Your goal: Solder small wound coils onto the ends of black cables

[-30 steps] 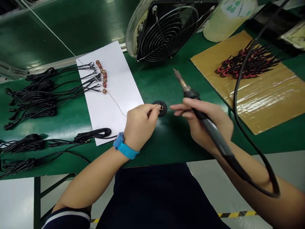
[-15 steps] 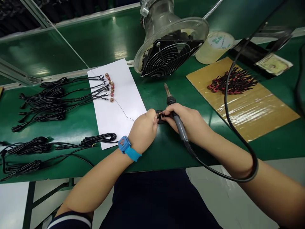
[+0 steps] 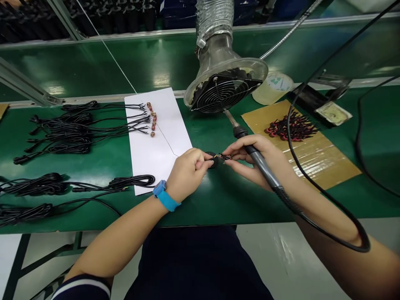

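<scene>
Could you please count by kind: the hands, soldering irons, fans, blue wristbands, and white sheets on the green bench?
Left hand and right hand: 2
Soldering iron: 1
Fan: 1
Blue wristband: 1
White sheet: 1
Total: 6

Both hands [image 3: 191, 168] [image 3: 261, 162] close together, fingertips pinched.

No words, brands or numbers legible. Only print in sight: faint green marks on pale round label [image 3: 280, 82], on end face of yellowish cylinder [image 3: 265, 96] at back of green bench [image 3: 200, 204] (too small and blurred to make out, so even whether letters or logo cannot be told).
</scene>
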{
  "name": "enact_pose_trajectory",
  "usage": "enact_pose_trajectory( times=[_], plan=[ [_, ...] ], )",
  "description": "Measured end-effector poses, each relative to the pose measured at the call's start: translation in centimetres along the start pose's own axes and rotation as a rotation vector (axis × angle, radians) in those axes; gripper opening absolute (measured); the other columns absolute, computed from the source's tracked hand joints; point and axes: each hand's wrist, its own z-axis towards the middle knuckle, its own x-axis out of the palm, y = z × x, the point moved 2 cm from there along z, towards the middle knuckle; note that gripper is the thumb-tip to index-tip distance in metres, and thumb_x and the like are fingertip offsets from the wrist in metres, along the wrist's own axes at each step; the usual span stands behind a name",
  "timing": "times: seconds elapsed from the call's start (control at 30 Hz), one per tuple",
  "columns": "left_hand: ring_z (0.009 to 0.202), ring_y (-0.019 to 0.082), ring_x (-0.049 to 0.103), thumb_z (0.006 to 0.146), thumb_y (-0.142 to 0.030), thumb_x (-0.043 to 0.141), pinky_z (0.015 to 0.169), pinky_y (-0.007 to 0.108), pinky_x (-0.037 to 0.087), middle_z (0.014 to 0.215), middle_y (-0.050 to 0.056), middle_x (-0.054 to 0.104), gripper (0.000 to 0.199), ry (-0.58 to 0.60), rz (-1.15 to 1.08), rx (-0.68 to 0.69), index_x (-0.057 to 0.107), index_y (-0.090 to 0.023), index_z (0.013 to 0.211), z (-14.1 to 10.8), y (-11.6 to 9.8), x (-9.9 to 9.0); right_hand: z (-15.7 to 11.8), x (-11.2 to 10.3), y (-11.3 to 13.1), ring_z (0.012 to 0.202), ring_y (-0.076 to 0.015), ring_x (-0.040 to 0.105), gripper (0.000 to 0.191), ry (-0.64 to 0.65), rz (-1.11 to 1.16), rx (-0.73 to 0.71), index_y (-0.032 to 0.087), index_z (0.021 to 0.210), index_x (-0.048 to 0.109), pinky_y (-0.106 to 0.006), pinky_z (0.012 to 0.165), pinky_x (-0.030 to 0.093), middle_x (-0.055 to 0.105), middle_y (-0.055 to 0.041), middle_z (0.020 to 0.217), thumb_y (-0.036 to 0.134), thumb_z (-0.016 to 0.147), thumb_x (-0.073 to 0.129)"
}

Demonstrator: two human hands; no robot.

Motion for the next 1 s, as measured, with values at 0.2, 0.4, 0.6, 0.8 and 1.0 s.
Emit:
enact_pose_trajectory(
  times=[0.2, 0.4, 0.6, 0.8, 1.0],
  plan=[
    [0.087, 0.017, 0.065, 0.079, -0.012, 0.059, 0.068, 0.027, 0.045, 0.080, 0.003, 0.063, 0.041, 0.031, -0.034, -0.043, 0.024, -0.019, 0.058, -0.2, -0.1, 0.2, 0.5, -1.7, 2.6, 0.075, -0.0150, 0.063, 0.019, 0.051, -0.225, -0.131, 0.026, 0.094, 0.053, -0.029, 0.067, 0.053, 0.063, -0.0006, 0.089, 0.023, 0.079, 0.062],
    [0.087, 0.017, 0.065, 0.078, -0.010, 0.060, 0.069, 0.027, 0.046, 0.080, 0.003, 0.064, 0.042, 0.000, -0.078, 0.002, 0.025, -0.019, 0.058, -0.2, -0.3, 0.1, 0.7, -2.1, 3.8, 0.076, -0.0153, 0.063, 0.012, 0.184, -0.378, -0.162, 0.024, 0.093, 0.055, -0.028, 0.065, 0.051, 0.065, -0.0009, 0.093, 0.024, 0.081, 0.057],
    [0.084, 0.016, 0.065, 0.077, -0.008, 0.061, 0.066, 0.025, 0.047, 0.075, 0.002, 0.062, 0.043, -0.044, -0.030, 0.091, 0.024, -0.019, 0.057, -0.5, -0.8, -0.1, 1.0, -1.7, 3.8, 0.068, -0.0138, 0.063, 0.015, 0.157, -0.320, 0.021, 0.022, 0.086, 0.058, -0.026, 0.062, 0.052, 0.065, -0.0014, 0.085, 0.035, 0.079, 0.060],
    [0.084, 0.014, 0.066, 0.078, -0.005, 0.058, 0.064, 0.022, 0.047, 0.073, 0.001, 0.062, 0.043, -0.062, 0.032, 0.196, 0.024, -0.019, 0.057, -0.8, -1.1, -0.1, 1.1, -1.7, 4.3, 0.070, -0.0132, 0.063, 0.011, 0.169, -0.365, 0.018, 0.021, 0.085, 0.057, -0.023, 0.063, 0.051, 0.065, -0.0009, 0.082, 0.029, 0.079, 0.059],
    [0.087, 0.014, 0.066, 0.081, -0.007, 0.057, 0.067, 0.024, 0.049, 0.071, 0.001, 0.063, 0.042, -0.071, 0.113, 0.283, 0.024, -0.019, 0.057, -0.9, -1.4, -0.1, 0.8, -1.5, 3.8, 0.072, -0.0108, 0.062, 0.013, 0.202, -0.433, -0.089, 0.023, 0.092, 0.054, -0.020, 0.063, 0.049, 0.063, 0.0010, 0.085, 0.018, 0.081, 0.057]
  ],
)
